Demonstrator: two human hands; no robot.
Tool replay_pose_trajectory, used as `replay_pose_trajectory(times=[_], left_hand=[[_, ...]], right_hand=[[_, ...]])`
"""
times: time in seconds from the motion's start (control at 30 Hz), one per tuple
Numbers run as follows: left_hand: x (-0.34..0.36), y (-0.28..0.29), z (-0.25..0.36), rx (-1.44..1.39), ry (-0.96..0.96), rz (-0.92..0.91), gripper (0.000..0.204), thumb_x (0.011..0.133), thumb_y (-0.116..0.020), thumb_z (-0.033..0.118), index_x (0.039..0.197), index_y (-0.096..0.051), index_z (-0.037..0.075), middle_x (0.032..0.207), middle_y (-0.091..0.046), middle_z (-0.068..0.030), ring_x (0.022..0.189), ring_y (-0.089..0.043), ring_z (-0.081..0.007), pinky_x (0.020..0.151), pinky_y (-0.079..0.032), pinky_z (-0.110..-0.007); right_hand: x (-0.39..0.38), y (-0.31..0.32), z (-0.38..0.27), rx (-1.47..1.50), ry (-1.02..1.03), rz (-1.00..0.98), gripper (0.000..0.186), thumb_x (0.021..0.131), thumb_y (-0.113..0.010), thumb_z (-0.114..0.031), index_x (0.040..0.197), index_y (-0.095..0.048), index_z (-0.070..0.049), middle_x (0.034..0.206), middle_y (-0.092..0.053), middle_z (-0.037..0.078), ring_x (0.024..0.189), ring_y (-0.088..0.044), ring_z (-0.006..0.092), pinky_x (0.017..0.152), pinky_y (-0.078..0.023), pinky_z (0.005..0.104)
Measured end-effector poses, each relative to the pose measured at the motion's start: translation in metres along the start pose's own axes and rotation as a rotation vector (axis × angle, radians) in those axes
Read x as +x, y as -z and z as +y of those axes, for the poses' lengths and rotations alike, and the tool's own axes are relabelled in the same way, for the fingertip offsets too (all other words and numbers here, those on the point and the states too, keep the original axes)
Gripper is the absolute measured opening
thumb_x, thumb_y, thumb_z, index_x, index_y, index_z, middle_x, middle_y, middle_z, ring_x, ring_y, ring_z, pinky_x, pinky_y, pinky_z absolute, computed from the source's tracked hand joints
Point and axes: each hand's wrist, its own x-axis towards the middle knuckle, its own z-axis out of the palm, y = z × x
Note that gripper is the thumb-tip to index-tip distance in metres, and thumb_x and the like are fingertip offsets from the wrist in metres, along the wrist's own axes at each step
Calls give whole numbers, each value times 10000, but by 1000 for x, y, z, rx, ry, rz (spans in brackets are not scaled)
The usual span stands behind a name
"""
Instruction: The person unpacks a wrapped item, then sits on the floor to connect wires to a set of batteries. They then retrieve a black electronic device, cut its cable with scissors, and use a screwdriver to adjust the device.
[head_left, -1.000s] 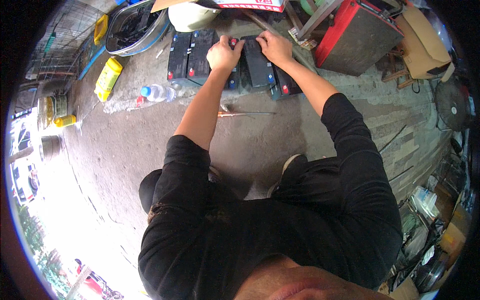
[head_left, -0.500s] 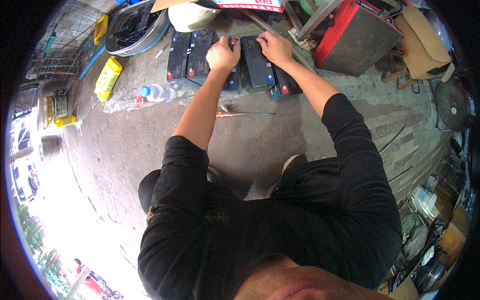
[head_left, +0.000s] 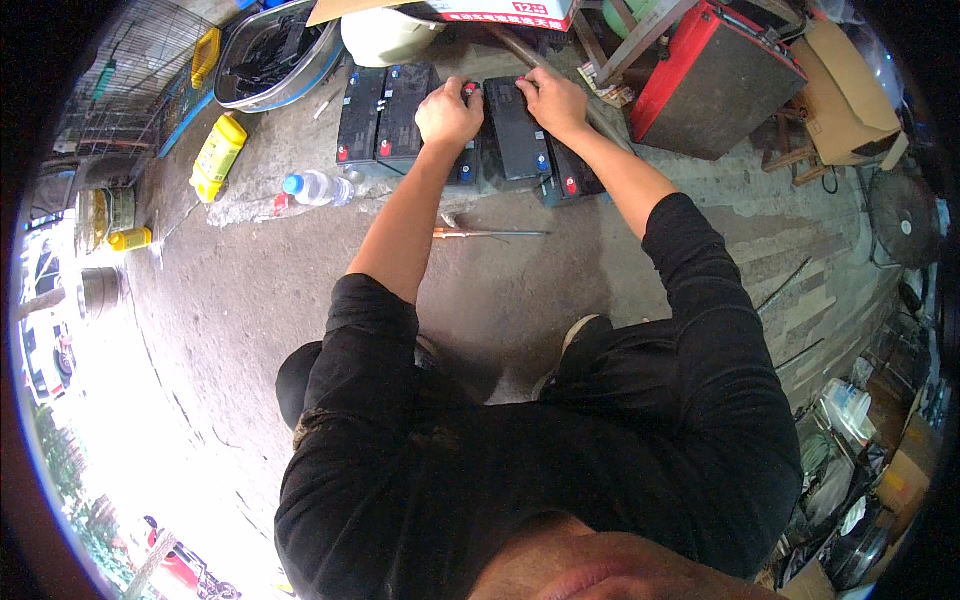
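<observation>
Several black block batteries with red and blue terminals stand side by side on the concrete floor ahead of me. My left hand (head_left: 450, 113) is closed over the top of a middle battery (head_left: 467, 162), beside its red terminal. That hand hides much of this battery, and its fingertips are partly out of sight. My right hand (head_left: 556, 103) grips the far right edge of the neighbouring battery (head_left: 515, 135), fingers bent over its top. A narrow gap separates these two. Left of them is a pair of batteries (head_left: 402, 110); another battery (head_left: 577, 172) sits under my right wrist.
A screwdriver (head_left: 455, 233) lies nearer me on the floor. At left are a clear bottle (head_left: 322, 187), a yellow jug (head_left: 217, 160) and a metal tub (head_left: 328, 68). Beyond stand a pale helmet (head_left: 388, 38) and a red-edged black case (head_left: 700, 90). A metal bar runs behind my right hand.
The view has shifted very slightly. Both hands keep their places on the two batteries, with no clear movement of anything else.
</observation>
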Motion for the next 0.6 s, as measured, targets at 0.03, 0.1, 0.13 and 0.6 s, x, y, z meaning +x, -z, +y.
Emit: replay_pose_trajectory(times=[0.03, 0.1, 0.13, 0.6], left_hand=[[2, 0, -4, -21, -40, 12, 265, 893, -646, 363, 917, -695, 104, 929, -727, -162, 897, -699, -361, 802, -538, -482], [0, -3, -8, -37, -51, 6, 242, 900, -638, 349, 935, -702, 118, 948, -730, -150, 914, -698, -355, 815, -536, -477], [0, -4, -10, -32, -23, -7, 230, 904, -634, 341, 939, -703, 125, 951, -731, -144, 919, -697, -352, 820, -534, -475], [20, -4, 2, 224, 9, -176, 414, 986, -486, 436, 952, -629, 48, 934, -720, -211, 876, -707, -414, 789, -556, -524]], right_hand=[[0, 0, 1, 24, 1, -1, 216, 919, -654, -354, 965, -711, -150, 797, -722, 109, 765, -699, 347, 667, -534, 474], [-3, 0, 1, 63, 6, -13, 195, 920, -652, -342, 974, -714, -165, 820, -728, 102, 772, -700, 344, 667, -534, 472], [-3, 0, 2, 78, 13, -20, 185, 920, -651, -336, 977, -716, -172, 832, -730, 98, 776, -701, 342, 668, -535, 472], [1, -12, 13, 57, -22, 51, 371, 937, -627, -463, 971, -673, -97, 801, -713, 170, 759, -689, 393, 657, -528, 508]])
